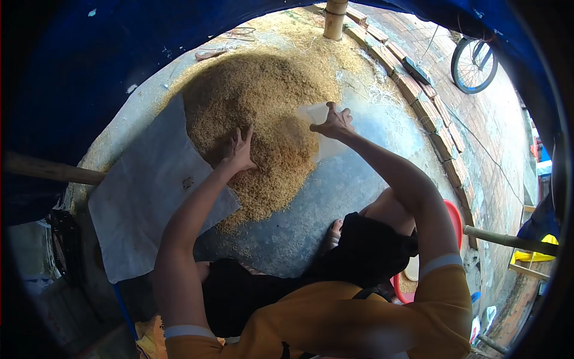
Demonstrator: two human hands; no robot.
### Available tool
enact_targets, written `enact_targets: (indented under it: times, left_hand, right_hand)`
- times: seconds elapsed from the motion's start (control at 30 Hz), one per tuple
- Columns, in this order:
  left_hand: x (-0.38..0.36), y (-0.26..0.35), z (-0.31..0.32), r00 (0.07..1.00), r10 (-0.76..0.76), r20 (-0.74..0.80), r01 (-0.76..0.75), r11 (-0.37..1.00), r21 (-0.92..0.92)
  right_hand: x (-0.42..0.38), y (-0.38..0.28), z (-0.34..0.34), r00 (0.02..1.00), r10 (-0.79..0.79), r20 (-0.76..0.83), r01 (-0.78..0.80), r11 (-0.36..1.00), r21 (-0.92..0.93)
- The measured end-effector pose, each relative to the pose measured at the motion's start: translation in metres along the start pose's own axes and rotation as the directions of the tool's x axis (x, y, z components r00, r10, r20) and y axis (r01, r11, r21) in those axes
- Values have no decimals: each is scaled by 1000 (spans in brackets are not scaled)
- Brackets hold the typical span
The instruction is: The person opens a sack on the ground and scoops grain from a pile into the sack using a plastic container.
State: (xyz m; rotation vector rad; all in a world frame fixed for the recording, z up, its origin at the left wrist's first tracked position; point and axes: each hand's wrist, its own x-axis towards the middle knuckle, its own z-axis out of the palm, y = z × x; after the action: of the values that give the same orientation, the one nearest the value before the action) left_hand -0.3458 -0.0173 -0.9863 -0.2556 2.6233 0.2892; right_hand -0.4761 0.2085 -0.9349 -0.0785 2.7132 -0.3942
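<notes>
Left hand (240, 152) spread flat on grain pile (263, 113); right hand (333, 122) gripping pale flat scoop (320, 128) at pile edge, beside grey sack (149, 191).

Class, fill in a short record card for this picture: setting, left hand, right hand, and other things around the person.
setting: concrete floor with a pile of grain
left hand: fingers spread, pressed into the grain
right hand: on a pale flat sheet at the pile's edge
beside the pile: grey sack laid flat
behind: bamboo post, row of bricks, bicycle wheel
seat: red stool
</notes>
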Motion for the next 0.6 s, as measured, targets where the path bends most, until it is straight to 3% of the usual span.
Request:
enact_targets:
  times: [0.13,0.2,0.37,0.43,0.47,0.53,0.57,0.6]
  left_hand:
    - [12,8,13,999,35,-21,-38,978,-207]
    - [23,9,23,986,69,-151,-115,937,-330]
    - [35,15,3,977,-16,-213,-69,921,-384]
    - [39,12,-8,919,112,-378,-263,888,-378]
    - [40,12,-16,919,107,-379,-259,889,-378]
    - [39,13,-34,816,299,-495,-467,846,-259]
    - [30,15,-50,815,301,-495,-468,845,-257]
    - [21,17,-66,816,324,-480,-522,769,-369]
  right_hand:
    - [1,-10,-7,989,-147,24,145,987,67]
    - [-1,-20,-11,980,-188,60,178,974,140]
    - [0,-31,-21,958,-259,125,222,943,247]
    - [0,-29,-30,939,-236,250,36,790,612]
    - [1,-30,-33,937,-241,252,38,790,612]
    - [6,-30,-39,933,-170,316,-96,730,677]
    - [13,-26,-36,922,-192,337,-125,675,727]
    - [19,-19,-34,923,-191,334,-125,673,729]
